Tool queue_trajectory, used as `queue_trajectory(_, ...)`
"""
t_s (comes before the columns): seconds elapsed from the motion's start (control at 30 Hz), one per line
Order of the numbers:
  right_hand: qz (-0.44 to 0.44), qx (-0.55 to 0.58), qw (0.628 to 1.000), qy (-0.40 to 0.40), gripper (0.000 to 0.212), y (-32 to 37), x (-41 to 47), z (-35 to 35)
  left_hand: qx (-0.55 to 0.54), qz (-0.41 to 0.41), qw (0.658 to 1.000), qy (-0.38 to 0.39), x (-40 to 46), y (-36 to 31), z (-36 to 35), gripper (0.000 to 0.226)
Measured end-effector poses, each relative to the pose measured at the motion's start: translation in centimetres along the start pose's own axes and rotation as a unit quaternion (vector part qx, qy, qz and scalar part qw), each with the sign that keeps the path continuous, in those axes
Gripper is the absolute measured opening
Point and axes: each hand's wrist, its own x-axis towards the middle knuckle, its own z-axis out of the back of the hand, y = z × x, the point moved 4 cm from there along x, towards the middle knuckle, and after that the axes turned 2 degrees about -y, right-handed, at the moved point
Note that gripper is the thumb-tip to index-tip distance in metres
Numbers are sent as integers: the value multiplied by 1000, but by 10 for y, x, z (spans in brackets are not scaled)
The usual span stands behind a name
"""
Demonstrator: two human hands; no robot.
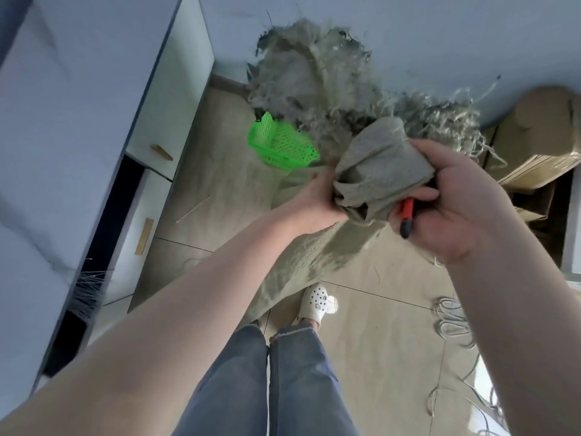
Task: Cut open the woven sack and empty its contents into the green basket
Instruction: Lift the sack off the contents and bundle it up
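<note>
Both hands hold up the grey-green woven plastic sack (380,171) by a bunched end. The left hand (314,202) has its fingers wrapped under the gathered cloth; the right hand (456,199) grips the cloth from the other side and also holds a red-and-black utility cutter (407,217). Frayed, shredded sack fibres (314,77) hang over the bright green perforated plastic basket (283,146) on the tiled floor (377,309), beside white cabinets (94,121).

Bright, soft daylight; faint shadows on the floor (377,309). Motion blur across the frayed sack (314,89); wide-angle bending toward edges.
</note>
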Motion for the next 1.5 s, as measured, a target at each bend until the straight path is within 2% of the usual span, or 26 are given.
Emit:
queue_trajectory(0.07, 28, -2, 999, 46, 36, 10, 10, -1, -48, -19, 998, -45, 0, -2, -5, 28)
queue_trajectory(0.17, 116, -33, 987, 111, 22, 33, 33, 15, -165, 33, 974, -148, -11, 14, -11, 20)
queue_trajectory(0.23, 150, -80, 983, 66, 33, 42, 49, 47, -300, 65, 933, -189, -19, 18, -9, 16)
queue_trajectory(0.3, 177, -224, 958, 11, 54, 37, 59, 83, -416, 92, 885, -186, -22, 13, -9, 15)
queue_trajectory(0.37, 189, -440, 877, -40, 78, 12, 65, 118, -468, 126, 858, -167, -24, 3, -14, 15)
queue_trajectory(0.4, 173, -510, 842, -37, 91, -8, 67, 131, -480, 147, 850, -160, -26, -4, -17, 15)
queue_trajectory(0.47, 111, -558, 823, 4, 111, -52, 71, 149, -516, 182, 826, -131, -28, -21, -24, 14)
queue_trajectory(0.5, 87, -570, 817, 17, 112, -70, 74, 153, -547, 196, 807, -104, -26, -29, -27, 18)
queue_trajectory(0.53, 86, -567, 819, 22, 103, -85, 77, 152, -580, 204, 785, -77, -25, -39, -27, 22)
queue_trajectory(0.63, 168, -495, 851, -49, 31, -95, 80, 120, -618, 198, 757, -78, -7, -56, -15, 27)
queue_trajectory(0.73, 216, -336, 912, -96, 23, -86, 76, 90, -627, 183, 747, -123, 12, -66, 16, 35)
queue_trajectory(0.8, 205, -196, 954, -93, 25, -75, 72, 81, -587, 188, 770, -165, 21, -69, 43, 34)
queue_trajectory(0.87, 220, -109, 969, -39, 48, -58, 68, 73, -542, 200, 795, -185, 25, -76, 60, 37)
queue_trajectory(0.93, 235, -158, 959, 18, 75, -41, 70, 56, -528, 199, 806, -179, 22, -88, 54, 36)
queue_trajectory(0.97, 232, -211, 949, 29, 71, -36, 75, 46, -532, 201, 806, -161, 21, -95, 46, 33)
queue_trajectory(1.03, 224, -268, 937, -4, 25, -28, 84, 33, -569, 196, 791, -110, 29, -113, 29, 32)
queue_trajectory(1.07, 223, -254, 940, -34, 11, -23, 87, 30, -580, 192, 786, -92, 35, -118, 29, 33)
queue_trajectory(1.1, 214, -219, 950, -62, 14, -18, 92, 30, -570, 186, 797, -81, 44, -120, 35, 35)
queue_trajectory(1.13, 190, -163, 964, -86, 16, -13, 97, 32, -547, 176, 816, -68, 52, -122, 44, 36)
queue_trajectory(1.2, 115, -64, 984, -123, 18, -4, 109, 38, -451, 134, 881, -46, 73, -117, 66, 45)
queue_trajectory(1.27, 23, -9, 995, -95, 32, 4, 122, 33, -235, 74, 967, -68, 90, -104, 89, 58)
queue_trajectory(1.3, -10, 3, 997, -82, 37, 12, 129, 29, -101, 39, 990, -89, 96, -93, 98, 64)
queue_trajectory(1.33, -42, 13, 997, -68, 41, 21, 135, 24, 11, 4, 994, -113, 99, -81, 106, 71)
queue_trajectory(1.4, -94, 33, 994, -46, 43, 43, 149, 16, 155, -22, 974, -166, 96, -51, 116, 96)
queue_trajectory(1.43, -115, 36, 992, -44, 43, 55, 156, 12, 197, 6, 958, -207, 92, -31, 123, 107)
queue_trajectory(1.5, -150, 36, 986, -55, 40, 74, 169, 6, 197, 143, 917, -315, 79, 23, 139, 125)
